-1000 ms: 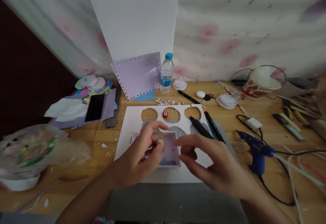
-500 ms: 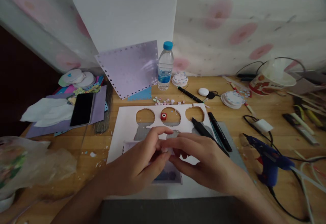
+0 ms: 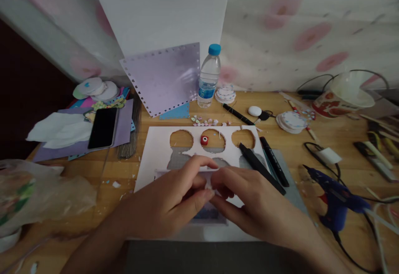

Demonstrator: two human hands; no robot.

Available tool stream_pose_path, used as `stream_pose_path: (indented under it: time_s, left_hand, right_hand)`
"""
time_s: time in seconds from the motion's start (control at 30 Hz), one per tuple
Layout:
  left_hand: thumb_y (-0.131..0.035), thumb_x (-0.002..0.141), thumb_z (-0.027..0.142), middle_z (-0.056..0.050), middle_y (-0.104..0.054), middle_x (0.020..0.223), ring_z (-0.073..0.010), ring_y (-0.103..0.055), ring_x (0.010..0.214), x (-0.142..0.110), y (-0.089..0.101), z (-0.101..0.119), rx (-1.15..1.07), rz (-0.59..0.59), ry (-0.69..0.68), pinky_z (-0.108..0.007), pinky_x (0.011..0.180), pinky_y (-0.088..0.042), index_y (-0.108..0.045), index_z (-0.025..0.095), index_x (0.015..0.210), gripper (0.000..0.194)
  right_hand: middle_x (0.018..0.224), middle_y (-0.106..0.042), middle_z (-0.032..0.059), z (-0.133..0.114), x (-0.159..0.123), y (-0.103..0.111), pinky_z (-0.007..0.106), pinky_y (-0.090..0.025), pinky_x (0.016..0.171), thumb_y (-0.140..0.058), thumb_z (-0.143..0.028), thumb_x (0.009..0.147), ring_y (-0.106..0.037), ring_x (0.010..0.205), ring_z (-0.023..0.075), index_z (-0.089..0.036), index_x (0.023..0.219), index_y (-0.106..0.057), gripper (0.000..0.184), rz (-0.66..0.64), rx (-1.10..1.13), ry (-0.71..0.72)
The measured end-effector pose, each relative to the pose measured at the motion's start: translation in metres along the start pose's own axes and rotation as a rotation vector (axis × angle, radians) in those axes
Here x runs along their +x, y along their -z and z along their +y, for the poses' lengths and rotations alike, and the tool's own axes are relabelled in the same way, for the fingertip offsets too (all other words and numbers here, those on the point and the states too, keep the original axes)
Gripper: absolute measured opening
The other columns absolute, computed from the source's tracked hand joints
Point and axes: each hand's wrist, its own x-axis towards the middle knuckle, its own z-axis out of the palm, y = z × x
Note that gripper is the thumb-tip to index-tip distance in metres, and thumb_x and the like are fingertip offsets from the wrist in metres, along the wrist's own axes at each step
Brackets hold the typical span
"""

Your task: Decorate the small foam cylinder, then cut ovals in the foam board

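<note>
My left hand [image 3: 177, 195] and my right hand [image 3: 249, 195] meet over the middle of the work area, fingers bent and fingertips pinched together. Something small and pale shows between them, too hidden to name. Beneath them lies a shallow lilac box [image 3: 222, 220], mostly covered by my hands, with bluish-grey shapes inside. It rests on a white board [image 3: 149, 151] with several round holes cut through it. A small red block with a white mark [image 3: 204, 140] sits in the middle hole of the back row.
Black markers [image 3: 262, 168] lie on the board's right side. A blue glue gun [image 3: 335, 201] with its cord is at the right. Behind stand a water bottle [image 3: 209, 78] and a lilac sheet [image 3: 165, 78]. A phone [image 3: 102, 127] and a plastic bag [image 3: 62, 195] are at the left.
The view has shifted, so the table things appear slightly further right. My fingertips stay together over the lilac box, with the right fingers curled a little more.
</note>
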Motion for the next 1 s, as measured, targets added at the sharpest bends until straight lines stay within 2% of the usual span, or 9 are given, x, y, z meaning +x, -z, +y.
stream_pose_path:
  time_s: [0.1,0.17,0.27,0.33,0.4,0.57,0.77,1.0]
  left_hand:
    - [-0.040,0.098,0.030,0.002,-0.068,0.091,-0.0117,-0.059,0.075,0.000,0.001,-0.001,0.075,0.030,0.009,-0.023,0.068,-0.043,-0.033,0.028,0.130,0.034]
    - [-0.044,0.095,0.034,0.005,-0.062,0.079,-0.0105,-0.054,0.066,0.000,0.004,-0.003,0.149,0.061,0.036,-0.021,0.059,-0.039,-0.038,0.027,0.124,0.030]
    - [-0.050,0.091,0.033,0.007,-0.051,0.067,-0.0085,-0.045,0.058,-0.001,0.007,-0.008,0.268,0.125,0.038,-0.020,0.052,-0.033,-0.051,0.023,0.097,0.012]
    - [-0.051,0.090,0.028,0.007,-0.048,0.064,-0.0073,-0.043,0.056,-0.002,0.008,-0.010,0.314,0.139,0.008,-0.020,0.051,-0.031,-0.052,0.021,0.079,0.013]
    - [-0.050,0.088,0.023,0.007,-0.047,0.062,-0.0069,-0.042,0.055,-0.001,0.007,-0.012,0.330,0.120,-0.019,-0.020,0.051,-0.030,-0.050,0.019,0.072,0.017]
    - [-0.047,0.084,0.012,0.006,-0.044,0.059,-0.0072,-0.039,0.055,0.004,0.002,-0.014,0.360,0.117,-0.046,-0.022,0.051,-0.027,-0.045,0.017,0.065,0.019]
    - [-0.045,0.083,0.010,0.007,-0.041,0.057,-0.0069,-0.036,0.053,0.005,0.001,-0.016,0.390,0.118,-0.073,-0.022,0.051,-0.026,-0.041,0.017,0.064,0.021]
    - [-0.045,0.094,0.034,0.004,-0.051,0.065,-0.0094,-0.045,0.059,0.003,-0.007,-0.012,0.356,0.207,-0.045,-0.024,0.055,-0.031,-0.051,0.017,0.071,0.029]
  right_hand:
    - [0.073,-0.054,-0.0008,0.001,0.002,0.000,0.024,-0.034,0.057,-0.046,-0.021,0.094,-0.048,0.063,0.0115,-0.019,0.086,-0.045,0.009,-0.063,-0.026,0.017]
    - [0.072,-0.053,-0.0008,0.001,0.003,0.001,0.024,-0.034,0.057,-0.044,-0.021,0.095,-0.047,0.062,0.0113,-0.019,0.086,-0.045,0.009,-0.057,-0.040,0.041]
    - [0.073,-0.053,-0.0003,0.002,0.003,0.003,0.024,-0.034,0.057,-0.043,-0.022,0.096,-0.047,0.062,0.0113,-0.018,0.087,-0.047,0.010,-0.024,-0.063,0.051]
    - [0.072,-0.053,0.0001,0.002,0.003,0.004,0.025,-0.034,0.057,-0.042,-0.023,0.096,-0.047,0.062,0.0117,-0.018,0.085,-0.048,0.013,-0.013,-0.089,0.056]
    - [0.071,-0.054,0.0006,0.001,0.003,0.003,0.025,-0.034,0.057,-0.041,-0.023,0.097,-0.047,0.062,0.0125,-0.018,0.084,-0.049,0.016,-0.014,-0.120,0.066]
    - [0.071,-0.055,0.0013,0.001,0.005,0.002,0.026,-0.033,0.057,-0.039,-0.023,0.098,-0.048,0.062,0.0136,-0.018,0.084,-0.049,0.018,-0.024,-0.175,0.097]
    - [0.071,-0.055,0.0006,0.000,0.005,0.003,0.027,-0.033,0.055,-0.038,-0.022,0.098,-0.047,0.061,0.0137,-0.018,0.083,-0.048,0.019,-0.020,-0.201,0.110]
    - [0.072,-0.058,0.0029,-0.001,0.004,-0.005,0.026,-0.038,0.058,-0.037,-0.024,0.099,-0.053,0.063,0.0150,-0.017,0.085,-0.050,0.021,0.029,-0.208,0.122]
